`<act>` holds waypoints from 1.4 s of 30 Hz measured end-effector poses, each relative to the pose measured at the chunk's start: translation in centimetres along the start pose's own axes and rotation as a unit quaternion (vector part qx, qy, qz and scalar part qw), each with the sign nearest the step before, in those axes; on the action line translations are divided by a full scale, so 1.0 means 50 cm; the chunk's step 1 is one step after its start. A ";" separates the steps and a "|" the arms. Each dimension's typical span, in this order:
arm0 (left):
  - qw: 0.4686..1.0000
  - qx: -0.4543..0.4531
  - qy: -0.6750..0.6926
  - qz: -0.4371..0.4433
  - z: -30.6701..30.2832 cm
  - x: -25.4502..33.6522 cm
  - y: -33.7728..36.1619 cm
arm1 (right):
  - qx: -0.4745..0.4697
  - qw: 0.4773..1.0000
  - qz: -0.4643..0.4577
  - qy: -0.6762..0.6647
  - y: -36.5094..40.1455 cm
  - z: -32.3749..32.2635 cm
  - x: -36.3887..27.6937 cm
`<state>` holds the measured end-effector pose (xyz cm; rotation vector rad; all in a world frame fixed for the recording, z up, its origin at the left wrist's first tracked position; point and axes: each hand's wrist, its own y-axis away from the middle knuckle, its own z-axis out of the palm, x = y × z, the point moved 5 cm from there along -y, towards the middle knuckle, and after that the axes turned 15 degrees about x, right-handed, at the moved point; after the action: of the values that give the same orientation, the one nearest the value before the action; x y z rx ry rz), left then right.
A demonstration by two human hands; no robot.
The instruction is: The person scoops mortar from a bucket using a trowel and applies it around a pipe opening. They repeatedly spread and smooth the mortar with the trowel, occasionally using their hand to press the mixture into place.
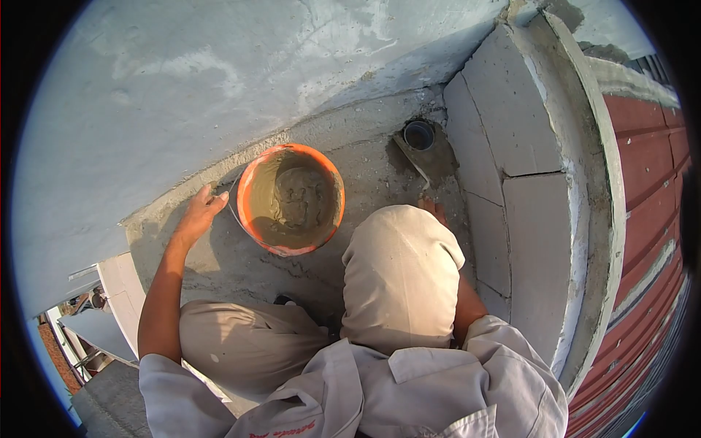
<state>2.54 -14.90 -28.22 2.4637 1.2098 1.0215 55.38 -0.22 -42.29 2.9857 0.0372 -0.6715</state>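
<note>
An orange bucket (248, 191) with wet grey-brown mortar (301, 197) inside stands on the concrete floor in front of me. My left hand (203, 212) is just left of its rim, beside the thin wire handle, with thumb and fingers apart. Partly hidden behind my right knee, my right hand (434, 209) is low by the floor, its fingers around the end of a small trowel (423, 175). The trowel's tip points toward a dark pipe opening (418, 136), with damp mortar around it.
A grey plastered wall (219, 66) runs along the far and left side. To the right is a low wall of pale blocks (537, 241) with a concrete ledge, and beyond it a red metal roof (650, 204). My knees are bent close to the bucket.
</note>
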 end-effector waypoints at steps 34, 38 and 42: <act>1.000 0.010 0.007 0.005 0.003 -0.005 -0.007 | 0.001 0.999 0.002 0.036 -0.013 -0.045 -0.018; 1.000 0.023 0.000 0.017 0.015 -0.019 -0.013 | 0.010 1.000 0.011 0.018 -0.011 -0.045 -0.014; 0.998 -0.028 0.044 -0.030 0.033 0.000 -0.001 | -0.022 0.999 -0.001 0.026 -0.004 -0.040 0.007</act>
<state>3.61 -14.67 -29.47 2.3474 1.2549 1.1430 56.53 0.13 -40.67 2.9608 0.0562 -0.5860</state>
